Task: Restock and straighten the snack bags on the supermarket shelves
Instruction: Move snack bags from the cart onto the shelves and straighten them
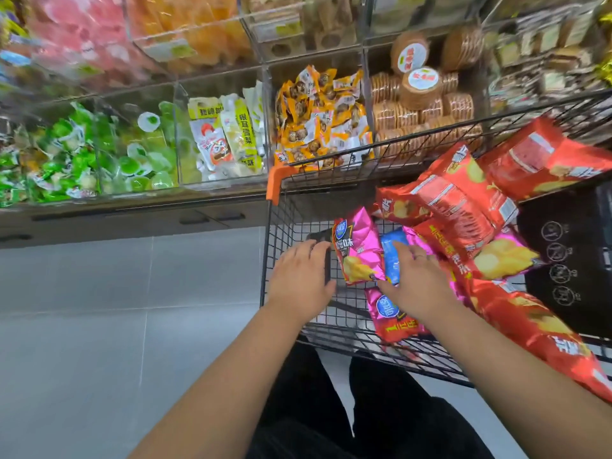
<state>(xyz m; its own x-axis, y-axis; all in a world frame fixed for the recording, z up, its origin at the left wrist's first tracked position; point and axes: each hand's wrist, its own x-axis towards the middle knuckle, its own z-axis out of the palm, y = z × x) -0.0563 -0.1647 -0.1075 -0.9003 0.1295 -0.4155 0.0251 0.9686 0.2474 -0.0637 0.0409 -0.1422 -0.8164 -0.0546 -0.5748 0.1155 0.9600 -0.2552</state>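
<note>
A black wire cart [281, 226] in front of me holds several chip bags. A pink chip bag [359, 250] stands upright in it, with a blue bag [392, 256] right beside it. My left hand [301, 273] reaches into the cart just left of the pink bag, fingers loosely extended and holding nothing. My right hand [419, 283] lies with straight fingers on the blue bag, and its thumb touches the pink bag's lower edge. Another pink bag [389, 318] lies flat below my right hand. Large red chip bags [463, 200] are piled on the cart's right side.
Clear bins of a shelf unit stand behind the cart: green jelly cups [132, 150], white and yellow pouches [228, 134], orange snack packs [321, 117] and round biscuit stacks [420, 91]. Grey tiled floor [116, 326] lies to the left. A black crate [569, 260] sits at the right.
</note>
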